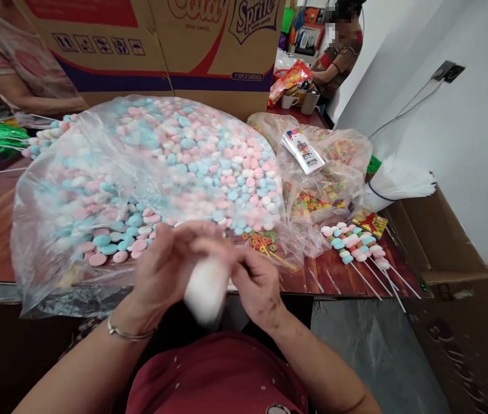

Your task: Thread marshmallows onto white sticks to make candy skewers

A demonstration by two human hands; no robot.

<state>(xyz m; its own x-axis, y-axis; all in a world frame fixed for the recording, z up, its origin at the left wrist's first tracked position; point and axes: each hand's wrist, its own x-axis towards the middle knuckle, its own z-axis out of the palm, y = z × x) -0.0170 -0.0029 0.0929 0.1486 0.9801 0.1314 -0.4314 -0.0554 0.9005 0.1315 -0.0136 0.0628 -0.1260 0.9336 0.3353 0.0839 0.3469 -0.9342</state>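
Between my hands, over the table's front edge, is a white, flat-looking thing [207,290], smeared by motion; its kind does not show. My left hand [164,267] curls round its upper left side, fingers bent over the top and blurred. At its upper right, my right hand [258,284] has thumb and fingers pinched together at the corner. Just beyond lies a big clear plastic bag [71,201] of pink, blue and white candies [183,152]. Small orange and green ring candies [263,241] lie near my right fingers.
Candy skewers [356,244] and a gold packet [369,222] lie at the right. A banded card stack [304,150] rests on bags of ring candies [316,195]. White sleeves [399,181] stand near an open carton [437,230]. A large carton [209,52] stands behind; two people are beyond.
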